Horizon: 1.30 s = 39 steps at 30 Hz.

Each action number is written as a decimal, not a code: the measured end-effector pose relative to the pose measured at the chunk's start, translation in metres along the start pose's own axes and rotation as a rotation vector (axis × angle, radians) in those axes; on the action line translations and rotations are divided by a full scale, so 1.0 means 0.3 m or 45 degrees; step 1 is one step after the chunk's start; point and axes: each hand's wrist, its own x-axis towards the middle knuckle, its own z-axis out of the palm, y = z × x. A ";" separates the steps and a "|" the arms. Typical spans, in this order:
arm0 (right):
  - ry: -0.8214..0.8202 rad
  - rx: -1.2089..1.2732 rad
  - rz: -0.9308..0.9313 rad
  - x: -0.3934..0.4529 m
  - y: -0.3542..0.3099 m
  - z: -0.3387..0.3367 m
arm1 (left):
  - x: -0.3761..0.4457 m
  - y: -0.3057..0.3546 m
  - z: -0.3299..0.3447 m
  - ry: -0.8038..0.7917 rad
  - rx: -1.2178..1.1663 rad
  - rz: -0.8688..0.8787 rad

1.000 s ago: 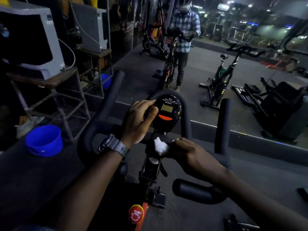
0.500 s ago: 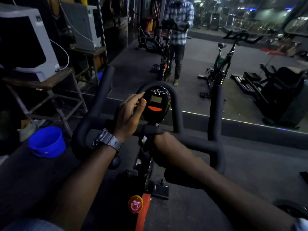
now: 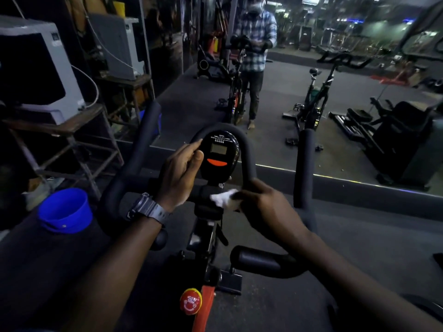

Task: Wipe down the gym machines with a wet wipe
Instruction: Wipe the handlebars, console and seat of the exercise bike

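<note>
The dim gym had a wall mirror (image 3: 311, 97) at the far side. A crumpled white wet wipe (image 3: 221, 198), soft, limp and best pinched in a wad, lay against the black padded bike handlebar (image 3: 249, 152), below the oval black console (image 3: 219, 155). The right hand (image 3: 261, 207) pinched it; the left hand (image 3: 179, 173) cupped the console's left edge.

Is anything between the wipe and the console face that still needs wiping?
Nothing visible blocks it. The wet wipe in the right hand sits just below the console; the left hand holds the console's left edge, off its face.
</note>
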 end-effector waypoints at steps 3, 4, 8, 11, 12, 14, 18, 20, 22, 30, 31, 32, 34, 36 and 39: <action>0.056 -0.055 -0.079 0.023 0.016 0.004 | 0.015 0.009 0.019 0.008 -0.156 -0.141; 0.063 -0.075 -0.172 0.055 -0.013 0.003 | 0.030 0.028 0.030 0.011 -0.280 -0.231; 0.206 -0.200 -0.342 0.250 -0.038 -0.044 | 0.074 0.113 0.067 0.022 -0.798 -0.498; 0.463 -0.202 -0.104 0.389 0.010 -0.117 | 0.074 0.142 0.079 0.018 -0.912 -0.566; 0.453 -0.197 -0.090 0.390 0.012 -0.108 | 0.075 0.132 0.084 0.033 -0.942 -0.568; 0.265 -0.193 -0.265 0.335 -0.011 -0.056 | 0.078 0.111 0.091 0.046 -0.980 -0.571; 0.054 -0.304 -0.546 0.284 0.017 -0.041 | 0.075 0.117 0.086 0.030 -0.986 -0.567; 0.293 -0.269 -0.280 0.352 0.028 -0.074 | 0.069 0.130 0.087 0.021 -0.940 -0.519; 0.400 -0.079 -0.073 0.367 0.024 -0.086 | 0.066 0.144 0.085 -0.005 -0.930 -0.470; 0.186 0.903 0.702 0.393 0.057 -0.045 | 0.054 0.099 0.100 0.017 -0.696 -0.415; 0.085 1.164 0.759 0.409 0.044 -0.044 | 0.053 0.095 0.097 0.013 -0.679 -0.397; 0.009 1.362 0.802 0.416 0.038 -0.037 | 0.053 0.095 0.096 0.004 -0.667 -0.384; -0.070 1.578 0.819 0.404 0.031 -0.018 | 0.051 0.096 0.090 -0.014 -0.691 -0.379; -0.140 1.676 0.787 0.364 0.020 -0.009 | 0.048 0.106 0.088 -0.012 -0.703 -0.384; -0.234 1.681 0.818 0.308 0.008 -0.014 | 0.047 0.111 0.089 0.020 -0.707 -0.395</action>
